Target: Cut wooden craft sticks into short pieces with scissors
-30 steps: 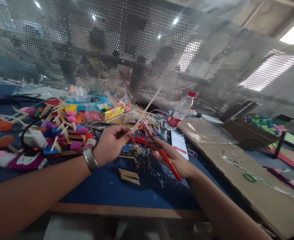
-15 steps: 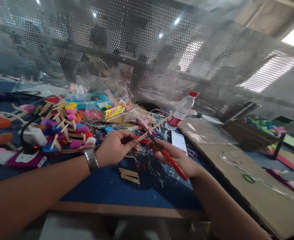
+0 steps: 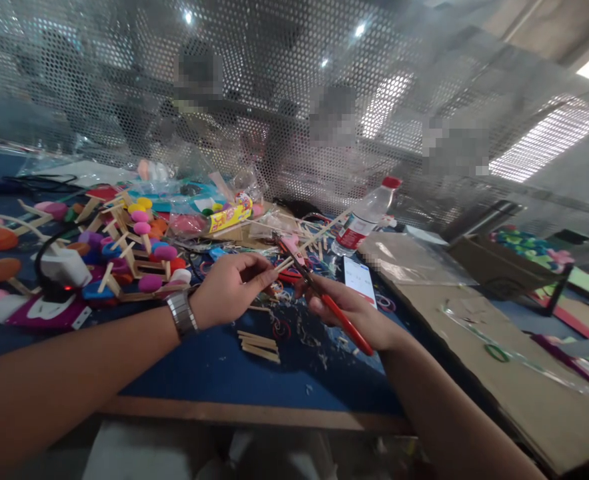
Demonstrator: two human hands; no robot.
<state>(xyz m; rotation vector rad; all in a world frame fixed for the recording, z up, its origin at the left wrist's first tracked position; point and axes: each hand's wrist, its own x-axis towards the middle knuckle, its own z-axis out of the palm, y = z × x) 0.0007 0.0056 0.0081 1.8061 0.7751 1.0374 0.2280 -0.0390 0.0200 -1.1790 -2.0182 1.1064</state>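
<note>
- Passable along the near strip of the blue tabletop [image 3: 204,377], in front of the short sticks [image 3: 259,346].
- Barred between left hand [image 3: 227,287] and right hand [image 3: 351,310] by scissors [image 3: 347,323] and a long stick [image 3: 324,233].
- Crowded leftward with colourful stick models [image 3: 144,260].
- Obstructed beyond the right hand by phone [image 3: 358,280] and bottle [image 3: 367,217].

We see red handles on the scissors [image 3: 335,310] and a pale straw tone along the long strip [image 3: 324,232]; we find light tan in the short sticks [image 3: 258,345], deep blue on the tabletop [image 3: 199,380], a red cap and red-and-white label on the clear bottle [image 3: 353,231], white on the plug [image 3: 69,268], silver on the watch [image 3: 181,315], yellow on the packet [image 3: 231,214]; we note grey mesh [image 3: 274,40] dotted throughout with holes
</note>
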